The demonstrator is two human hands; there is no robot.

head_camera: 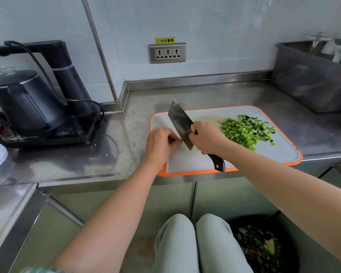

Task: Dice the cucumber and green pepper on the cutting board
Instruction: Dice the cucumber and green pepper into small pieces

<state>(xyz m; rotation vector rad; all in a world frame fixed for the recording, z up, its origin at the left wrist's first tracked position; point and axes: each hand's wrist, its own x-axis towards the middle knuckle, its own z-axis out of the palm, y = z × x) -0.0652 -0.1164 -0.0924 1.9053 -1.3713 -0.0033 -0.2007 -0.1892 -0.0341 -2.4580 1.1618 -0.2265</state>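
Note:
A white cutting board (280, 152) with an orange rim lies on the steel counter. On its right part sits a heap of diced green pepper (240, 133), with diced cucumber (258, 125) just behind it. My right hand (207, 137) grips a cleaver (180, 123) by its black handle, blade edge down on the board's left part. My left hand (159, 143) pinches a small green piece (180, 141) against the board, right beside the blade. Most of that piece is hidden under my fingers.
A black kettle (25, 101) on a base with a tall dispenser (67, 75) stands at the left. A grey plastic bin (311, 79) sits at the back right. A wall socket (167, 53) is behind the board. A dark waste bin (264, 247) with scraps stands on the floor.

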